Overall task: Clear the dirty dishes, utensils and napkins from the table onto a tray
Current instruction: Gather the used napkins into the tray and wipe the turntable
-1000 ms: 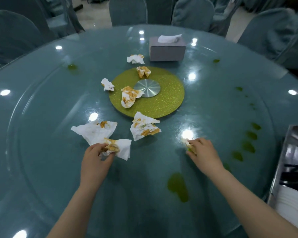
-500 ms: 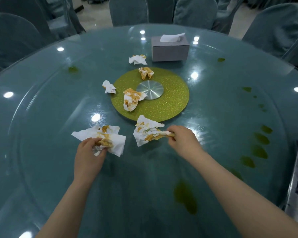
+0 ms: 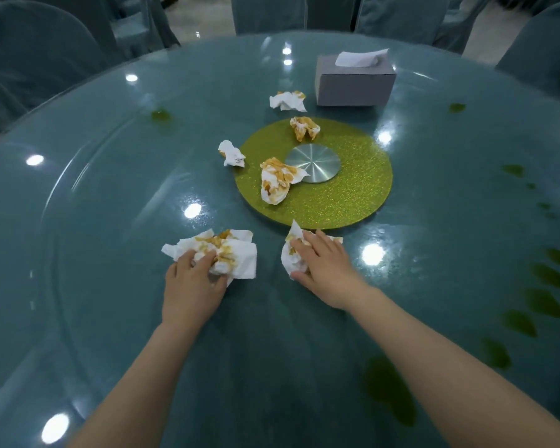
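Several crumpled white napkins with orange stains lie on the round teal glass table. My left hand is closed on a bunch of stained napkins near the table's middle. Just to its right, my right hand lies over another stained napkin, fingers curled around it. Further back, one napkin rests on the green glitter disc, a second sits at the disc's far edge, a small one lies left of the disc, and another lies beside the tissue box. No tray is in view.
A grey tissue box stands behind the disc, which has a metal hub at its centre. Green spill marks run along the right side and one lies near my right forearm. Covered chairs ring the table.
My right hand moved left from a scrap at the right onto the napkin below the disc and closed over it. My left hand kept its napkins, bunching them. The tray left the view.
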